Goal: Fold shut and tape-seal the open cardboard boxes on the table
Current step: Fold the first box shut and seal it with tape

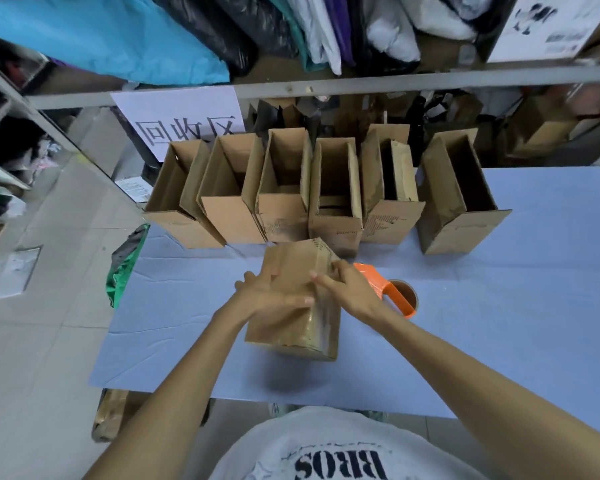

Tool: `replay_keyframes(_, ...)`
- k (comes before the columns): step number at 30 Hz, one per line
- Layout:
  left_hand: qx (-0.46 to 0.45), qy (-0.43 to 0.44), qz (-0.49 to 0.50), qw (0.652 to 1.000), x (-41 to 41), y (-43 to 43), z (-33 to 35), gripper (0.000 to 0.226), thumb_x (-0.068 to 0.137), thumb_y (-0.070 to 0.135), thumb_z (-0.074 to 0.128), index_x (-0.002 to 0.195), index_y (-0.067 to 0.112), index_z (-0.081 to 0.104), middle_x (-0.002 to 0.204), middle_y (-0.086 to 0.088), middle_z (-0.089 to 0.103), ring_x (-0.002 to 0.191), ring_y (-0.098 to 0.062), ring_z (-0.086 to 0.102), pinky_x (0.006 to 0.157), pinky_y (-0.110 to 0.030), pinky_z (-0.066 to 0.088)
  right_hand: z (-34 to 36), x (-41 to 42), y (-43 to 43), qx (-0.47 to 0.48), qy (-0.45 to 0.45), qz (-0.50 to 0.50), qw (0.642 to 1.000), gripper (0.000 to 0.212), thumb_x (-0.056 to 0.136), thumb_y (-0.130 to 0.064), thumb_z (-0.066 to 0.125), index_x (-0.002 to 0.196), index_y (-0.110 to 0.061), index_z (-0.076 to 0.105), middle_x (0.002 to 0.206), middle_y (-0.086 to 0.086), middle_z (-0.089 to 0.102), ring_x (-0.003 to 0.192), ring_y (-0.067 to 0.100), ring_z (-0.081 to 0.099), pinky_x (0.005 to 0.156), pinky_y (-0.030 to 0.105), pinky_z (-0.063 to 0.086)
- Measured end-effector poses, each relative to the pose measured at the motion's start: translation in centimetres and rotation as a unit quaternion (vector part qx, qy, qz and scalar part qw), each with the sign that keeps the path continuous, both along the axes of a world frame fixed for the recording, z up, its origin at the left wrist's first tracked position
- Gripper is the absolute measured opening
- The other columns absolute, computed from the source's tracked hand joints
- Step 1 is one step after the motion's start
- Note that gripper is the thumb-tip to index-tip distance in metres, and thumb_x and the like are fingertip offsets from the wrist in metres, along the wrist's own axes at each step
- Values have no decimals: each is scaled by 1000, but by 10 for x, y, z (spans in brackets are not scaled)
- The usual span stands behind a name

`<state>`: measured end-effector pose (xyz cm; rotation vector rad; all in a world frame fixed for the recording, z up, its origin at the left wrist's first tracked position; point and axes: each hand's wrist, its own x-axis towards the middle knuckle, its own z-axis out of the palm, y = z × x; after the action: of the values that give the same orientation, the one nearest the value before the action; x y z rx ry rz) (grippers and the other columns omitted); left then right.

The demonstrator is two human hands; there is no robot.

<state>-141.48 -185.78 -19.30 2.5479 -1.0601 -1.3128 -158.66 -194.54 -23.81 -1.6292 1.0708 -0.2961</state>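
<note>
Your left hand [271, 299] lies flat across the top of the closed cardboard box [291, 330], with its fingers straight and pressing the flaps down, not wrapped round anything. Your right hand [350, 289] comes in from the other side. Its fingers are stretched onto the same top face and its thumb is up near the far right edge. It looks like a flat press rather than a pinch, though the thumb's contact is hard to read. Neither hand holds the tape.

The box stands on the blue-covered table [499, 306] directly in front of you, just this side of the row of open cardboard boxes [284, 216]. It looks light and probably empty, so it is likely to slide on the smooth cover if you push sideways. Press straight down instead. The board looks worn and creased, and shiny old tape runs along the right side, so expect the flaps to spring up once the pressure is off. Keep one palm on the seam where the flaps meet and steady the box by its corners, where the board is stiffest.

The orange tape dispenser [385, 289] lies just right of the box, almost under your right wrist, so that hand can reach it easily. The six boxes behind stand with their flaps up, unsealed.
</note>
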Motion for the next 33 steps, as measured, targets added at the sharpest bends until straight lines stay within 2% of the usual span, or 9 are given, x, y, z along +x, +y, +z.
replay_keyframes(3, -41, -47, 10, 998, -19, -9, -3, 111, 61, 63, 79, 149, 38, 17, 142, -8, 19, 136, -33, 21, 108, -46, 35, -4, -1, 4, 51, -26, 25, 998, 52, 87, -45, 66, 129, -19, 51, 116, -9, 61, 103, 6, 59, 75, 11, 45)
replay_keyframes(7, -53, -68, 1, 996, -37, -17, -14, 108, 54, 59, 83, 142, 41, 23, 142, -9, 11, 129, -32, 21, 104, -47, 37, -16, -8, 7, 44, 10, 55, 997, 38, 94, -21, 60, 130, -11, 54, 119, -2, 60, 107, 19, 59, 87, 31, 50)
replay_keyframes(10, -15, -103, -4, 995, -50, -23, -16, 114, 47, 66, 79, 141, 40, 21, 145, -10, 7, 130, -33, 21, 102, -49, 37, -22, -19, 6, 35, 52, 96, 993, 40, 96, -13, 54, 136, -9, 50, 122, 0, 61, 111, 20, 59, 86, 28, 48)
replay_keyframes(15, 16, -151, -36, 988, -63, -22, -28, 125, 64, 64, 76, 151, 31, -7, 154, -17, -19, 143, -45, -7, 111, -61, 20, -31, -38, 5, -137, 147, -72, 977, 23, 86, -2, 55, 109, 0, 52, 104, 9, 48, 84, 22, 46, 73, 31, 35)
replay_keyframes(18, 5, -164, -35, 986, -67, -18, -31, 124, 67, 62, 74, 152, 29, -11, 156, -20, -16, 143, -48, -8, 111, -61, 17, -38, -42, 6, -193, 289, -68, 935, 39, 78, -7, 63, 111, 2, 45, 113, 19, 45, 96, 29, 44, 84, 35, 38)
replay_keyframes(21, -11, -167, -24, 986, -68, -10, -36, 123, 67, 62, 72, 152, 29, -11, 156, -20, -14, 143, -48, -7, 111, -60, 17, -51, -40, 10, -164, 382, -54, 908, 63, 76, -16, 67, 126, 8, 36, 125, 24, 43, 112, 35, 42, 97, 35, 34)
replay_keyframes(25, -25, -166, -13, 986, -69, 2, -41, 123, 67, 64, 71, 153, 27, -8, 156, -19, -13, 142, -48, -8, 110, -61, 15, -66, -30, 8, -100, 403, -129, 900, 74, 79, -20, 71, 134, 9, 30, 132, 25, 41, 120, 37, 43, 101, 37, 34)
replay_keyframes(30, -43, -182, -34, 982, -63, 18, -43, 119, 71, 73, 62, 153, 28, -10, 155, -18, -11, 142, -46, -4, 111, -61, 17, -68, -31, 5, -142, 422, -114, 888, 43, 87, 0, 54, 126, 8, 39, 126, 26, 51, 113, 41, 52, 93, 42, 39)
replay_keyframes(33, -56, -165, -40, 984, -59, 19, -38, 119, 72, 76, 61, 154, 23, -7, 156, -19, -13, 144, -44, -10, 113, -63, 6, -62, -50, 3, -198, 345, -96, 912, 39, 83, 5, 55, 120, 3, 47, 119, 21, 55, 105, 35, 54, 87, 45, 41)
